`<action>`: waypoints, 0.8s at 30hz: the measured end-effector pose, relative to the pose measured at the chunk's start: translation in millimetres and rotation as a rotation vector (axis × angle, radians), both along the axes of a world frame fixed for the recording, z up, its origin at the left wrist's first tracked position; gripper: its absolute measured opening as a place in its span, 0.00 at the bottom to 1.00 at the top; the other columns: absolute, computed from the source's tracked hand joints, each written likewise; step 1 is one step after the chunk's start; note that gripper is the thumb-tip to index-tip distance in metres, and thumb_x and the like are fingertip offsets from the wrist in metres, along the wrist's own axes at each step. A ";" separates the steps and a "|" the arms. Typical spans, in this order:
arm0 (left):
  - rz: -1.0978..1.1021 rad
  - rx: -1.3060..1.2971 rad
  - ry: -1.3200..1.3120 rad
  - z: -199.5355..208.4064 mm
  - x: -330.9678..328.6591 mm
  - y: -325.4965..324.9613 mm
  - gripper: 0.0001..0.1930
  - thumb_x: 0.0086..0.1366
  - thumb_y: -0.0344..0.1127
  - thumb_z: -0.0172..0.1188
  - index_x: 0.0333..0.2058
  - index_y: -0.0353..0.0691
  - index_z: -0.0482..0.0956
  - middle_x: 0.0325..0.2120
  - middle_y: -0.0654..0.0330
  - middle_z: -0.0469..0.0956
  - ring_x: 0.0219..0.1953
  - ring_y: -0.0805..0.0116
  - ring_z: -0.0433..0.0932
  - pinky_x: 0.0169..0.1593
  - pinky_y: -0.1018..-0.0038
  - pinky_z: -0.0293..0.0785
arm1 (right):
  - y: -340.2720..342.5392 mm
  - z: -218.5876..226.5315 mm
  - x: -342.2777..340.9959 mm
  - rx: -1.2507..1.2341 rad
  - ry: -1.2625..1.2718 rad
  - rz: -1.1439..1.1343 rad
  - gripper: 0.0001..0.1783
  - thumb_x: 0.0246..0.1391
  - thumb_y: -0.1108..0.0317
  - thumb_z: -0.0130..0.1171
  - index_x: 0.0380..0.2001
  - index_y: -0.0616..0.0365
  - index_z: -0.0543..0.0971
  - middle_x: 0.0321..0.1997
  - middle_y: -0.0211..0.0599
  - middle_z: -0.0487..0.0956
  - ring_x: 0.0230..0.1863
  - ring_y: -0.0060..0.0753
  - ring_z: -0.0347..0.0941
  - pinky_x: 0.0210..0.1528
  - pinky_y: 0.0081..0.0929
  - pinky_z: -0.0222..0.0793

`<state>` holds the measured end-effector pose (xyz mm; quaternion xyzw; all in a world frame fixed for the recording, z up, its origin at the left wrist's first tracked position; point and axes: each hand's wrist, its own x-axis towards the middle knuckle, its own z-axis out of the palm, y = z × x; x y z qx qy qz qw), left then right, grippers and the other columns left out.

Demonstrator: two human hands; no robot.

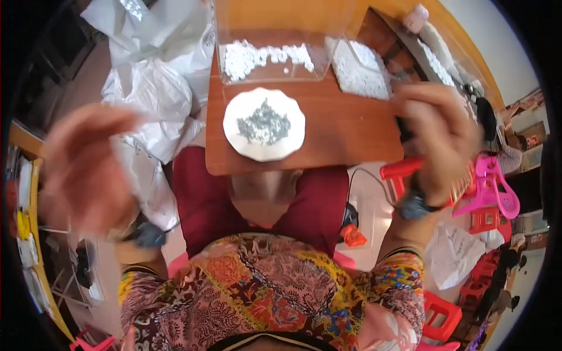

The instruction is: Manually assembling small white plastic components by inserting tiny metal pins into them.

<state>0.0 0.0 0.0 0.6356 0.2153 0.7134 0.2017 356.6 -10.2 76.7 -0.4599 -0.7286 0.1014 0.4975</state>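
Both hands are raised apart from each other and smeared by motion. On the left, my left hand (88,167) hangs in front of the white plastic bags, away from the table. My right hand (442,131) is at the table's right edge, its fingers bent toward the table. Whether either hand holds something is too blurred to tell. Between them a white scalloped plate (236,142) lies on the brown table (351,131), with a heap of small grey-silver pieces (263,124) on it. Behind it a clear plastic box (266,76) contains many small white pieces (241,60).
A clear bag of small white pieces (363,73) lies at the table's back right. Large white plastic bags (155,88) stand left of the table. A pink stool (489,187) and red stools (442,316) are at the right. A shelf (32,234) stands far left.
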 end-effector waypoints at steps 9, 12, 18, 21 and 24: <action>0.086 -0.815 0.509 -156.2 59.2 99.2 0.15 0.59 0.40 0.53 0.41 0.37 0.73 0.28 0.49 0.76 0.32 0.54 0.76 0.37 0.65 0.69 | 209.0 -166.8 3.0 -0.207 -0.601 -0.076 0.13 0.47 0.68 0.53 0.36 0.57 0.80 0.35 0.51 0.78 0.39 0.50 0.75 0.41 0.40 0.70; 0.089 -0.857 0.608 -153.9 70.9 108.6 0.18 0.58 0.39 0.53 0.46 0.41 0.72 0.27 0.50 0.77 0.32 0.53 0.76 0.36 0.64 0.69 | 268.8 -190.1 2.0 -0.189 -0.717 -0.098 0.15 0.44 0.67 0.56 0.37 0.56 0.80 0.36 0.50 0.79 0.40 0.50 0.75 0.42 0.41 0.70; 0.100 -0.802 0.621 -166.7 64.5 135.5 0.17 0.59 0.41 0.50 0.46 0.43 0.73 0.31 0.47 0.78 0.35 0.50 0.77 0.38 0.61 0.70 | 305.3 -192.6 -24.4 -0.385 -0.819 -0.021 0.14 0.40 0.66 0.58 0.34 0.56 0.81 0.34 0.48 0.79 0.39 0.50 0.75 0.41 0.40 0.70; 0.059 -0.882 0.811 -125.8 71.7 147.7 0.17 0.60 0.39 0.52 0.45 0.40 0.74 0.39 0.50 0.78 0.41 0.56 0.77 0.42 0.65 0.71 | 312.9 -214.0 -15.7 -0.381 -0.846 0.041 0.11 0.40 0.67 0.57 0.31 0.55 0.81 0.34 0.48 0.79 0.38 0.50 0.75 0.40 0.41 0.70; 0.150 -0.776 0.923 -113.3 72.1 161.1 0.16 0.60 0.41 0.51 0.44 0.40 0.74 0.40 0.49 0.77 0.42 0.51 0.75 0.43 0.63 0.70 | 313.1 -226.4 -18.7 -0.306 -0.820 0.037 0.09 0.40 0.69 0.56 0.28 0.56 0.80 0.33 0.48 0.78 0.36 0.51 0.75 0.40 0.42 0.69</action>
